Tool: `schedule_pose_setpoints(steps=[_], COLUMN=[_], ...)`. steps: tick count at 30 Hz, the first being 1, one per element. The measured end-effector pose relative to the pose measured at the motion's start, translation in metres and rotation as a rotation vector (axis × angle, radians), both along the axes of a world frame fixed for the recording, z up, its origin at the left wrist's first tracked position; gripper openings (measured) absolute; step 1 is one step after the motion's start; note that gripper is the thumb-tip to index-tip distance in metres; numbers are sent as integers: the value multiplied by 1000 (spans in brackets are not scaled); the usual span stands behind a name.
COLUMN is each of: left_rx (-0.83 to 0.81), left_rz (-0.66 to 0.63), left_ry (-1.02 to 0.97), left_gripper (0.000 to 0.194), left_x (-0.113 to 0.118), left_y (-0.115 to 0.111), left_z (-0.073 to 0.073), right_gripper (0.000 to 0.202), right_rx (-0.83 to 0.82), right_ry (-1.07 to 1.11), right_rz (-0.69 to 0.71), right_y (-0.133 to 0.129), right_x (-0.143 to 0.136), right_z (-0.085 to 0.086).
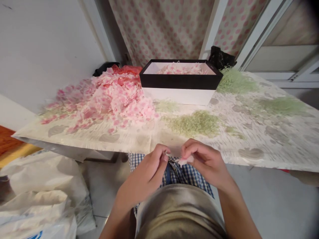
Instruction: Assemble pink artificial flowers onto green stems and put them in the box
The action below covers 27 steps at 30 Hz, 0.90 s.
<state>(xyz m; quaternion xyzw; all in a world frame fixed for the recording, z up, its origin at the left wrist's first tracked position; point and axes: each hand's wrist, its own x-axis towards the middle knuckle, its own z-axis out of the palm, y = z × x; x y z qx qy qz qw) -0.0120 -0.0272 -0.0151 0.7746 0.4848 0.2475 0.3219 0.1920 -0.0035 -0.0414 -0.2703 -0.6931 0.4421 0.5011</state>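
Note:
Just over the table's front edge, my right hand [203,159] pinches a pale pink artificial flower petal piece [185,160] between thumb and fingers. A short gap to the left, my left hand [156,162] is closed in a pinch, thumb against forefinger. A tiny pale bit shows at its fingertips, too small to name. Beyond the hands lies a loose heap of small green plastic stems [196,123]. Left of that, a large pile of pink and white artificial petals [112,96] spreads over the tablecloth.
A black-and-white box [180,81] holding pink petals stands at the back of the table [127,142]. More green stems [236,81] lie to its right, with a black bag [221,58] behind. Red mesh [127,70] rests on the petal pile. White sacks [45,179] sit on the floor at left.

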Motion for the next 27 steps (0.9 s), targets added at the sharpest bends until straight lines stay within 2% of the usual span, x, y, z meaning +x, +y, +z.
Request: schedule_pose_setpoints(steps=[3,8,12,21,27], left_rx=[9,114,150,179,211], left_rz=[-103,-241,-274,-352,-413], left_ry=[-42,-83,-39,175,145], left_gripper=[17,16,16,18,20], left_x=[0,2,2,6,9], left_y=[-1,0,-3,-4,-7], left_z=[2,2,5,9,8], right_gripper=[11,14,12,12,20], right_rx=[0,-42,-61,-119,-138], right_ry=[-17,17,11,-154,-166], right_rz=[87,197,251,304,353], right_y=[-1,-2,-2,-2,-3], right_x=[2,1,2,9,10], right_z=[5,5,5,10,12])
